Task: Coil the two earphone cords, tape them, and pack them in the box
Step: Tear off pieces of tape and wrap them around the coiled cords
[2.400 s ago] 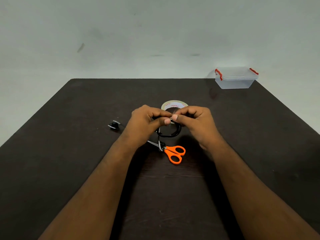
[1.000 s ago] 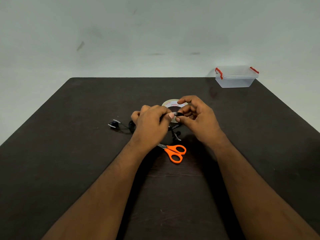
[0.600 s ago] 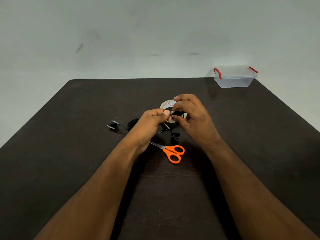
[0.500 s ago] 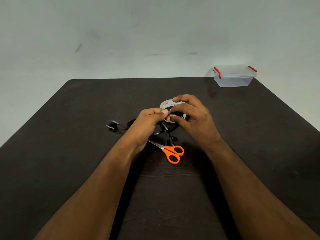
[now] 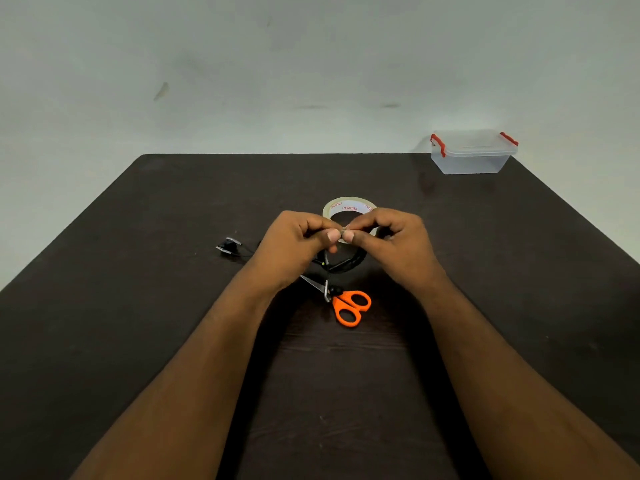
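Box [image 5: 472, 157]: clear plastic, red latches at both ends, lid on. It sits at the far right corner of the counter [image 5: 138, 306], well apart from your hands. Nothing visible through its walls.

Counter: dark brown, matte, faint wood grain. Behind it a plain pale wall [image 5: 311, 64] with a few scuff marks.

Your left hand [image 5: 294, 244] and right hand [image 5: 391, 240] meet above the counter's middle, thumbs and forefingers pinched together on one small spot of the coiled black earphone cord [image 5: 349, 265]. Both grips are clamped on it there. Something small and pale shows between the fingertips; it could be tape, but I cannot tell. The coil hangs below the pinch as a loop, lower arc just over the counter. A strand drops from it, and a small dark end lies at the scissors' pivot.

Tape roll [image 5: 349, 209]: lies flat just behind your hands, whitish core with red print, near edge hidden by your fingers.

Scissors [image 5: 346, 303]: orange handles, lying flat just near of the coil, blades pointing up-left under your left wrist.

Second earphone [image 5: 228, 247]: to the left of your left hand, black buds with silver bits lying on the counter, thin cord running right toward your left hand and passing out of sight behind it. Whether that cord is coiled, I cannot tell.

Both forearms bare, coming in from the bottom edge.
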The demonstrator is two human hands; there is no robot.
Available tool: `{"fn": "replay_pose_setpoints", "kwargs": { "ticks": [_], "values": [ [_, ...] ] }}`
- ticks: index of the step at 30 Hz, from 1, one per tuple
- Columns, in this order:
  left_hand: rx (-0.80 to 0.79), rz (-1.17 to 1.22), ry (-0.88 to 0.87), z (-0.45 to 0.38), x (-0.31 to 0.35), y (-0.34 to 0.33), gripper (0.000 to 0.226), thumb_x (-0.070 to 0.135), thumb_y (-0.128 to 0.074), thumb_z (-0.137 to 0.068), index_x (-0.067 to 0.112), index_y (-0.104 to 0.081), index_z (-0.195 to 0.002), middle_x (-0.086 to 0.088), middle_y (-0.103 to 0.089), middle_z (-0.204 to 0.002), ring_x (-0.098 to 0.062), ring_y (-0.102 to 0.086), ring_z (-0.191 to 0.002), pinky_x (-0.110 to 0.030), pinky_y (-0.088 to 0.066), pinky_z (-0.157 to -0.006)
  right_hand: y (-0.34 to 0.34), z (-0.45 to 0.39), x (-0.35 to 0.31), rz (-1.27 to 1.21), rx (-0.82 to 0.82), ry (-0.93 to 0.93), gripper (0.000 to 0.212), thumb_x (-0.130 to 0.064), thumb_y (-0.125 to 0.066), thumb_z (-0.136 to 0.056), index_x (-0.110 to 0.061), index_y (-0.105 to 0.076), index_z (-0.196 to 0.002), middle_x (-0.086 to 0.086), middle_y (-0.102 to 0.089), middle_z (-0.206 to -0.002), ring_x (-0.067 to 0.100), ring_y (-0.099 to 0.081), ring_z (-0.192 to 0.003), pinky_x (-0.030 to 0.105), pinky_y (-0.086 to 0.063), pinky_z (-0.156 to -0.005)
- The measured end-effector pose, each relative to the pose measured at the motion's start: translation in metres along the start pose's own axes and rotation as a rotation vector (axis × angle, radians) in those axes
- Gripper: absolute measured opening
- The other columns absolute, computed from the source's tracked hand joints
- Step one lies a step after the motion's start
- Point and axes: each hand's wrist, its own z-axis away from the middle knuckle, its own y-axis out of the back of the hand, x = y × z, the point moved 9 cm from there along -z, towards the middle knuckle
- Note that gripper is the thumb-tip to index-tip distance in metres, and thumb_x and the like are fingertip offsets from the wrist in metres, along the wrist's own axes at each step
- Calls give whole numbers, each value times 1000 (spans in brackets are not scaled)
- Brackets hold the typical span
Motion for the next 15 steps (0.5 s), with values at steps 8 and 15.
{"fn": "replay_pose_setpoints", "kwargs": {
  "ticks": [8, 15],
  "values": [
    [102, -477, -326, 5, 32, 0, 19, 34, -66, -79, 27, -75, -94, 22, -55, -65, 4, -55, -72, -43, -38, -84, -13, 3, 21, -440, -12, -320, 10, 3, -72, -68, 0, -63, -66, 22, -64, -73, 24, -63, -75, 39, -52, -74],
    [149, -437, -373, 12, 40, -1, 51, 15, -76, -78, 39, -47, -113, 20, -61, -80, -1, -57, -93, -19, -17, -101, -34, 13, 28, -792, -129, -596, 23, 6, -50, -78, -12, -55, -64, 7, -53, -67, 18, -56, -63, 25, -45, -59]
  ]
}}
